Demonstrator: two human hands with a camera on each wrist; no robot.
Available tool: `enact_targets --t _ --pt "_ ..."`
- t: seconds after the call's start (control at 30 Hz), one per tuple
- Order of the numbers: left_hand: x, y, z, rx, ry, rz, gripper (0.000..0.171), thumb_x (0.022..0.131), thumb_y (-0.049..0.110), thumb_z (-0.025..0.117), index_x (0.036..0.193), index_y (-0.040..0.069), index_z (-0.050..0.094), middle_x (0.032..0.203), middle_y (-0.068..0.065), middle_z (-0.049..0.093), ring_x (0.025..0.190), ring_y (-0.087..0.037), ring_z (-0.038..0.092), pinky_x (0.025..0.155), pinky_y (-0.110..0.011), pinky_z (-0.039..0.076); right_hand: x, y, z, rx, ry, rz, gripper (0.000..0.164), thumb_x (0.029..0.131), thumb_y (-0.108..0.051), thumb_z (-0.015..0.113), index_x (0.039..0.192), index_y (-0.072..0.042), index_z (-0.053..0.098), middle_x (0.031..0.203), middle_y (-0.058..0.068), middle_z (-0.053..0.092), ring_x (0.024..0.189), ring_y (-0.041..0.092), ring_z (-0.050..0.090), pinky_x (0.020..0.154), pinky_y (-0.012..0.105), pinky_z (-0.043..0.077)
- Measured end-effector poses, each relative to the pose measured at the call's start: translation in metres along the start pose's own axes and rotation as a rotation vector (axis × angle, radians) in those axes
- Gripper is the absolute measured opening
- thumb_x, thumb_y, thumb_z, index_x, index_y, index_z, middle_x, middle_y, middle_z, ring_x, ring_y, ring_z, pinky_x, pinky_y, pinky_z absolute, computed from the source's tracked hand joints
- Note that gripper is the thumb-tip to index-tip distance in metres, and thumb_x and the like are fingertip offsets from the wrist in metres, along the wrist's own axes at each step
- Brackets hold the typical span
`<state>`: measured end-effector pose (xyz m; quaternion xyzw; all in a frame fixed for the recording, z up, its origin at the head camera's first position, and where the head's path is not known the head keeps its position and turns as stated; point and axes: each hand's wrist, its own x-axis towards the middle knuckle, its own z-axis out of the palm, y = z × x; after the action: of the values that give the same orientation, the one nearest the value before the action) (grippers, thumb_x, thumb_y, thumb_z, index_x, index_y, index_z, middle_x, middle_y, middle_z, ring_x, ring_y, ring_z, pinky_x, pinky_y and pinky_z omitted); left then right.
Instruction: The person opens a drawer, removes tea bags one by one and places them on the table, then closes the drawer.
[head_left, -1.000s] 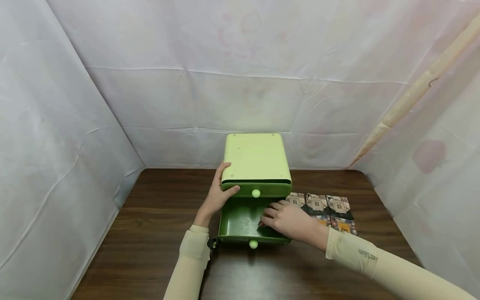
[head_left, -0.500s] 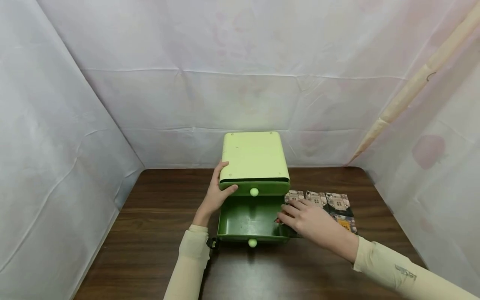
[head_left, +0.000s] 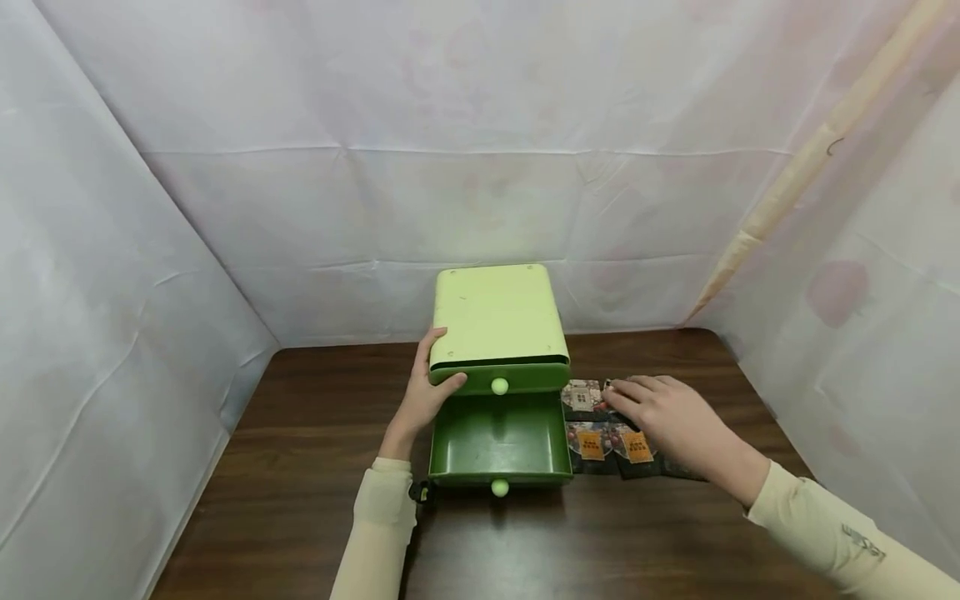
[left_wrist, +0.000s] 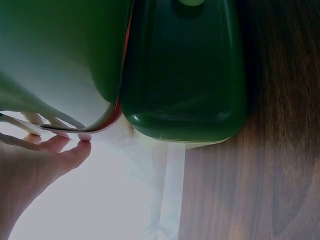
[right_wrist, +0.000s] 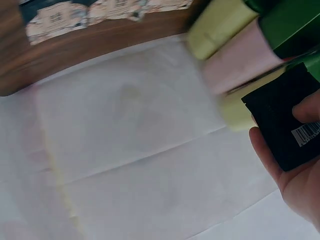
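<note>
A small drawer cabinet (head_left: 497,312) with a pale green top stands on the table, its lower green drawer (head_left: 498,446) pulled out and bare inside. My left hand (head_left: 420,396) grips the cabinet's left side, thumb on the front of the upper drawer (head_left: 525,379); the fingers also show along the edge in the left wrist view. Pinched between the thumb and fingers of my right hand (head_left: 678,421) is a flat black packet (right_wrist: 280,115), its barcode side visible in the right wrist view. In the head view that hand is over the printed packets (head_left: 590,446) right of the cabinet, covering some.
Several packets lie in two rows on the dark wooden table (head_left: 315,467); one of the back row (head_left: 582,397) is close to the cabinet's right side. White cloth (head_left: 480,192) encloses the table at the back and sides. Pink shows midway on the cabinet's side (right_wrist: 240,60).
My right hand has moved from inside the lower drawer out to the right, over the packets. The left hand keeps its grip on the cabinet. The view has shifted slightly.
</note>
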<state>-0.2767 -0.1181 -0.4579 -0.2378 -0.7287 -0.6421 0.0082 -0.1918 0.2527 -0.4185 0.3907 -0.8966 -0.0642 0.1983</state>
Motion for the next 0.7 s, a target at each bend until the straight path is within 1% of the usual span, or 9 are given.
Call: enact_targets --t 0.03,0.13,0.2,0.3,0.43,0.5,0.6,0.7 --pt "0.0 0.0 -0.001 -0.002 -0.001 -0.004 0.069 0.088 0.017 0.063 0.145 0.021 0.023 0.156 -0.004 -0.009 0.14 -0.019 -0.004 0.107 -0.061 0.015 -0.003 0.004 0.001 0.003 0.001 0.019 0.058 0.066 -0.003 0.079 0.121 -0.009 0.061 0.112 0.013 0.065 0.099 0.031 0.059 0.079 0.048 0.051" --pt "-0.001 0.0 -0.002 0.001 0.0 -0.005 0.069 0.089 0.018 0.063 0.145 0.022 0.022 0.156 -0.004 -0.009 0.14 -0.02 -0.004 0.106 -0.062 0.015 -0.014 0.016 0.005 0.002 -0.016 0.085 0.061 0.065 -0.003 0.079 0.122 -0.009 0.061 0.113 0.015 0.064 0.098 0.032 0.059 0.078 0.049 0.051" --pt "-0.002 0.001 -0.003 0.012 0.003 -0.008 0.069 0.089 0.018 0.063 0.145 0.021 0.022 0.156 -0.004 -0.009 0.14 -0.021 -0.004 0.106 -0.064 0.014 -0.023 0.024 0.007 -0.001 -0.049 0.128 0.062 0.066 -0.004 0.079 0.124 -0.009 0.059 0.114 0.015 0.064 0.098 0.032 0.059 0.076 0.05 0.052" --pt "-0.006 0.002 -0.004 0.023 0.008 -0.009 0.069 0.089 0.015 0.062 0.145 0.02 0.022 0.156 -0.005 -0.008 0.14 -0.022 -0.005 0.105 -0.065 0.012 -0.037 0.034 0.011 0.019 -0.097 0.187 0.063 0.065 0.0 0.078 0.124 -0.008 0.059 0.116 0.016 0.063 0.097 0.033 0.06 0.073 0.05 0.052" --pt "-0.008 0.002 -0.003 0.017 0.01 -0.008 0.069 0.089 0.013 0.062 0.145 0.02 0.022 0.155 -0.002 -0.008 0.14 -0.021 -0.005 0.106 -0.065 0.011 -0.059 0.048 0.019 0.041 -0.109 0.247 0.061 0.064 0.004 0.076 0.122 -0.006 0.059 0.114 0.017 0.064 0.092 0.034 0.061 0.069 0.052 0.052" --pt "-0.008 0.002 -0.003 0.015 0.01 -0.005 0.069 0.089 0.014 0.062 0.145 0.02 0.022 0.155 -0.002 -0.008 0.14 -0.021 -0.005 0.106 -0.065 0.011 -0.071 0.055 0.024 0.05 -0.117 0.283 0.057 0.067 0.006 0.074 0.121 -0.006 0.061 0.112 0.017 0.064 0.09 0.035 0.061 0.067 0.052 0.052" --pt "-0.008 0.002 -0.003 0.015 0.011 -0.003 0.069 0.089 0.014 0.062 0.145 0.02 0.022 0.155 -0.004 -0.008 0.14 -0.022 -0.004 0.105 -0.065 0.012 -0.088 0.063 0.028 0.07 -0.165 0.342 0.054 0.069 0.013 0.069 0.119 -0.005 0.061 0.111 0.019 0.064 0.085 0.036 0.062 0.059 0.05 0.052" --pt "-0.007 0.002 -0.004 0.02 0.014 -0.004 0.07 0.089 0.014 0.062 0.145 0.02 0.022 0.156 -0.005 -0.008 0.14 -0.023 -0.004 0.105 -0.065 0.013 -0.103 0.068 0.033 0.092 -0.2 0.402 0.049 0.071 0.013 0.066 0.117 -0.004 0.062 0.109 0.019 0.065 0.074 0.033 0.062 0.049 0.044 0.05"
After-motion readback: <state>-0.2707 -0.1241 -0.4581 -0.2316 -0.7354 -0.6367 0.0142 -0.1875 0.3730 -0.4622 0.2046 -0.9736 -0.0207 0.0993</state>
